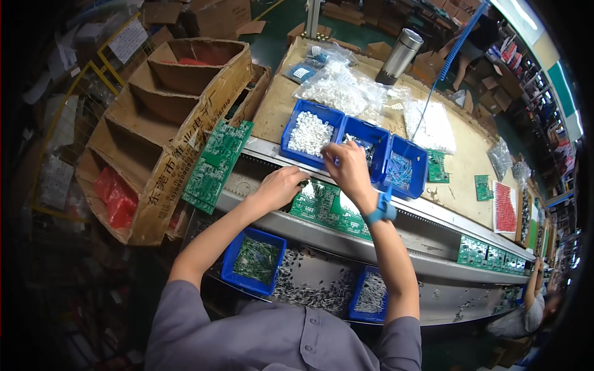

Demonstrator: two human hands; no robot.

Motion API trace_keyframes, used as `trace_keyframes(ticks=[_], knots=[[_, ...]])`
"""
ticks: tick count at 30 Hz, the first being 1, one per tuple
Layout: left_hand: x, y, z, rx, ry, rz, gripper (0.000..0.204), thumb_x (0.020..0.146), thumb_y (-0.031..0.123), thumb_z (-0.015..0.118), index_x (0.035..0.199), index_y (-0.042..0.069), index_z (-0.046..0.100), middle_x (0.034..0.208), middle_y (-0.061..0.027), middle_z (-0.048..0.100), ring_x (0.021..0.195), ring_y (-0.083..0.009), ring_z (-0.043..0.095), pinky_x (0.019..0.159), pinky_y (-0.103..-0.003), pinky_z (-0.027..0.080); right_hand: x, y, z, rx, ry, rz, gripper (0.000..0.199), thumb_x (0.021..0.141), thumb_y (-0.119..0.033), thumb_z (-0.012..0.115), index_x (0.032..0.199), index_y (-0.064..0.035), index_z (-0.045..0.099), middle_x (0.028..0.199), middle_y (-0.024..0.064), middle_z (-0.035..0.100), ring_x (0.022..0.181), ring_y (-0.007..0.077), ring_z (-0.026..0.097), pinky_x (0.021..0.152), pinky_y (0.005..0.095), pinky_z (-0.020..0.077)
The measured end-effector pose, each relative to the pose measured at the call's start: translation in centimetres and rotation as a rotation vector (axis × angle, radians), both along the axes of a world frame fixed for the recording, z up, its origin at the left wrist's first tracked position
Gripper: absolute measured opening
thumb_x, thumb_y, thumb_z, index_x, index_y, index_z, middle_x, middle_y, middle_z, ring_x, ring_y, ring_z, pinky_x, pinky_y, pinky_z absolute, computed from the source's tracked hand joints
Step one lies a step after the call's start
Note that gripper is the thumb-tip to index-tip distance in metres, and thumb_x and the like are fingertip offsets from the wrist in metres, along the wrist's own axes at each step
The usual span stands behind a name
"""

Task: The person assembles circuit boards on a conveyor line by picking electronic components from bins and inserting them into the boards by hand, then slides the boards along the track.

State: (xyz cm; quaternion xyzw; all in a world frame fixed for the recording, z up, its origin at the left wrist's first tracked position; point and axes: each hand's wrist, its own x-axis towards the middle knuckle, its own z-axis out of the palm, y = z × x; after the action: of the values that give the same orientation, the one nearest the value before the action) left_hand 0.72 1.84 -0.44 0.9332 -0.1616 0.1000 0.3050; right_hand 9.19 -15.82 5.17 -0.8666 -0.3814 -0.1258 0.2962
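Observation:
A green circuit board (328, 209) lies in the rail channel in front of me. My left hand (281, 188) is closed at its left upper corner, fingertips pressed together near a tiny pale part that I cannot make out. Above the bins my right hand (349, 164), with a blue wrist strap (382, 210), has its fingers curled in a pinch. Its fingertips are by the right edge of a blue bin of small white connectors (309, 133); whatever they hold is too small to tell. Beside it stand a blue bin of mixed small parts (365, 139) and one of light-blue leaded components (399, 170).
Several bare boards (216, 167) lean by a divided cardboard box (158, 148) at left. Bags of white parts (343, 89) and a steel flask (402, 55) stand behind the bins. Below the rail are bins of leaded parts (257, 260). Another person's arm (534, 284) reaches in at far right.

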Motion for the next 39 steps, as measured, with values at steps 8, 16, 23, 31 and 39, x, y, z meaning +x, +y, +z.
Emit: trace_keyframes(ticks=[8,16,23,31,39], knots=[[-5.0,0.0,2.3,0.043,0.117,-0.212,0.035,0.077,0.016,0.069,0.107,0.002,0.061,0.114,-0.0130,0.059,0.106,-0.0304,0.054,0.090,-0.041,0.043,-3.2,-7.6,-1.8,0.061,0.480,-0.094,0.014,0.080,-0.005,0.063,0.092,0.0007,0.067,0.084,0.0150,0.069,0.076,0.0247,0.068,0.066,0.0297,0.0506],[-6.9,-0.5,2.6,0.166,0.250,-0.239,0.049,0.075,0.022,0.072,0.118,0.004,0.057,0.133,-0.0127,0.048,0.124,-0.0303,0.042,0.100,-0.043,0.034,-3.1,-8.9,-3.6,-0.065,0.438,-0.051,0.011,0.078,-0.007,0.065,0.084,0.0013,0.068,0.077,0.0149,0.065,0.066,0.0248,0.062,0.061,0.0327,0.0476],[-7.2,-0.5,2.6,0.143,0.238,-0.223,0.049,0.074,0.021,0.073,0.118,0.004,0.057,0.132,-0.0125,0.048,0.123,-0.0291,0.043,0.099,-0.042,0.034,-3.1,-8.4,-3.8,-0.159,0.385,-0.044,0.010,0.077,-0.007,0.065,0.083,0.0004,0.068,0.077,0.0152,0.063,0.066,0.0273,0.061,0.061,0.0345,0.0475],[-7.2,-0.5,2.4,0.139,0.226,-0.219,0.049,0.074,0.021,0.073,0.117,0.003,0.058,0.133,-0.0123,0.048,0.123,-0.0284,0.043,0.099,-0.041,0.034,-3.0,-8.3,-3.8,-0.192,0.340,-0.026,0.010,0.077,-0.008,0.065,0.082,-0.0003,0.069,0.076,0.0149,0.064,0.066,0.0277,0.061,0.062,0.0353,0.0490],[-7.2,-0.6,2.4,0.119,0.194,-0.215,0.045,0.074,0.019,0.073,0.113,0.003,0.059,0.128,-0.0128,0.050,0.123,-0.0268,0.043,0.096,-0.042,0.035,-4.1,-7.9,-3.9,-0.291,0.244,-0.039,0.005,0.073,-0.008,0.064,0.077,-0.0056,0.065,0.074,0.0130,0.062,0.070,0.0312,0.061,0.064,0.0397,0.0495]])
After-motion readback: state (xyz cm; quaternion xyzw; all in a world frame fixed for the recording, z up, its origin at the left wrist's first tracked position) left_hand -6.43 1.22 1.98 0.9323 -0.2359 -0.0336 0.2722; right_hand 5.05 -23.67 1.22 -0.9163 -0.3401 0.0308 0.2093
